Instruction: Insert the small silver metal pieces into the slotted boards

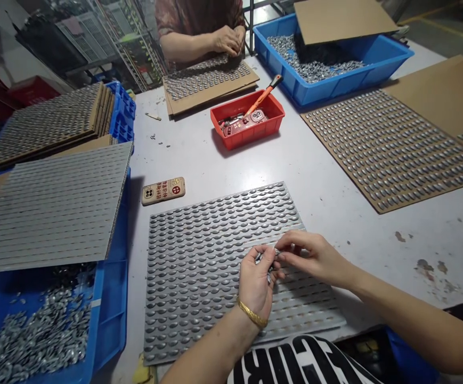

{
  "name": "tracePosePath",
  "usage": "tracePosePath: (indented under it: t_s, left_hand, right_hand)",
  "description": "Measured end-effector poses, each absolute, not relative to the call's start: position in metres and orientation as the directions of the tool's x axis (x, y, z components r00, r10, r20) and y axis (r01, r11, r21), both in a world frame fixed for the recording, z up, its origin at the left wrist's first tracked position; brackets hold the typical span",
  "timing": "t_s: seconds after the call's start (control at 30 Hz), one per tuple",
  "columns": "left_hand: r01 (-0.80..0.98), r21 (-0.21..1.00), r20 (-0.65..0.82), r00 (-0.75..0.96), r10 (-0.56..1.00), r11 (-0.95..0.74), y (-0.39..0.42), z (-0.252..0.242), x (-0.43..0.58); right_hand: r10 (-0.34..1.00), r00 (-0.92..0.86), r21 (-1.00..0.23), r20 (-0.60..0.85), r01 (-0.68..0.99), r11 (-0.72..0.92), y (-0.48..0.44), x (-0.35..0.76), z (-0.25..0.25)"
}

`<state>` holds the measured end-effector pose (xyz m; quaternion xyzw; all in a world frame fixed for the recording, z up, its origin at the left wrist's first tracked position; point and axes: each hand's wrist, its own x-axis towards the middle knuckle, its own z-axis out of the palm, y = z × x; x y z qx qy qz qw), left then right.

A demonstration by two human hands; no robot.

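Observation:
In front of me lies a grey slotted board (pixel 199 256), with rows of small oval metal pieces covering its left and upper part. Bare slots show at its lower right. My left hand (pixel 257 280), with a gold bracelet (pixel 252 313) on the wrist, is closed around several loose oval metal pieces (pixel 270 271) just over the board. Thumb and fingers of my right hand (pixel 313 257) pinch one small oval metal piece (pixel 278 253) against the left fingertips. The right fingers partly hide it.
Left, another slotted board (pixel 55 208) rests over a blue bin (pixel 111 314) of loose pieces. Beyond my board are a phone (pixel 163 191) and a red tray (pixel 251 137). Filled boards (pixel 399 149) lie right, near a blue bin (pixel 335 88). A co-worker's hands (pixel 229 41) work opposite.

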<state>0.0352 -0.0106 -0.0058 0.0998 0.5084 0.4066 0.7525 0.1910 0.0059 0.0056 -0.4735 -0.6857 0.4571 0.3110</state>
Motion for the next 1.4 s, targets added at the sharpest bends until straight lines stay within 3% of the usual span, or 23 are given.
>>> tracePosePath:
  t_s: [0.13,0.33,0.53,0.7,0.93,1.2,1.4]
  left_hand:
    - [-0.502,0.537,-0.693,0.194,0.694,0.677,-0.010,-0.007,0.037]
    - [-0.505,0.503,-0.701,0.235,0.673,0.701,-0.010,-0.010,0.043]
    - [-0.474,0.539,-0.688,0.228,0.689,0.696,-0.008,-0.010,0.048]
    - [-0.484,0.492,-0.719,0.242,0.651,0.724,-0.005,-0.005,0.047]
    - [-0.482,0.467,-0.745,0.237,0.624,0.741,-0.010,-0.004,0.043]
    - [-0.456,0.451,-0.741,0.288,0.606,0.767,-0.009,-0.004,0.043]
    - [-0.526,0.407,-0.752,0.271,0.601,0.746,-0.008,-0.005,0.041]
  right_hand:
    - [0.937,-0.331,-0.905,0.115,0.354,0.236,0.000,0.191,-0.003]
    - [0.995,-0.085,-0.943,0.044,0.326,0.069,-0.010,0.189,-0.020]
    - [0.962,-0.180,-0.842,0.206,0.469,0.268,-0.020,0.193,-0.019]
    - [0.950,-0.229,-0.764,0.210,0.568,0.306,-0.004,0.215,-0.027]
    - [0.885,-0.423,-0.550,0.196,0.699,0.456,0.031,0.235,-0.045]
    - [0.844,-0.505,-0.262,0.180,0.802,0.536,0.036,0.232,-0.044]
    - [0.838,-0.509,-0.228,0.193,0.808,0.543,0.034,0.231,-0.044]
